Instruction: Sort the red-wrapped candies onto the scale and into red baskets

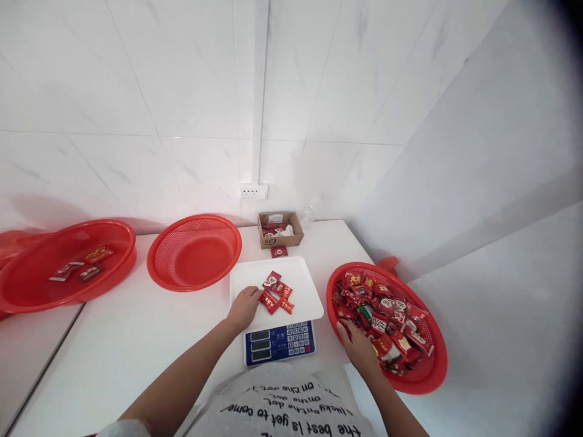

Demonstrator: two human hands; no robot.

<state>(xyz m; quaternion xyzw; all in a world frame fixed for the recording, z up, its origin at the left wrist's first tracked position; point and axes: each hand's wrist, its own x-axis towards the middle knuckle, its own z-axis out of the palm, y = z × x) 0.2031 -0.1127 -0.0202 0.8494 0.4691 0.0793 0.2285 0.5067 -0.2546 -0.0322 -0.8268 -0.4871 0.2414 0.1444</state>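
Note:
Several small red wrapped packets [272,302], which look like candy, lie in a loose group on the white tray [298,270] of a weighing scale. My left hand [245,308] rests over the left part of that tray, its fingers curled together at the edge of the nearest red packet. Below the tray is the scale's blue panel [280,343] with keys and dark displays. At the right, a red plastic basket [439,364] holds many red packets [387,306]. Over its near left rim reaches my right hand [359,347], fingers somewhat apart and touching the packets; I see nothing held.
A red mesh basket [157,267] stands left of the scale. Farther left, another red basket [122,233] contains a few packets. Behind the scale sits a small cardboard box [295,235] with packets inside, and one red packet [279,251] lies before it. A wall bounds the white table [150,358].

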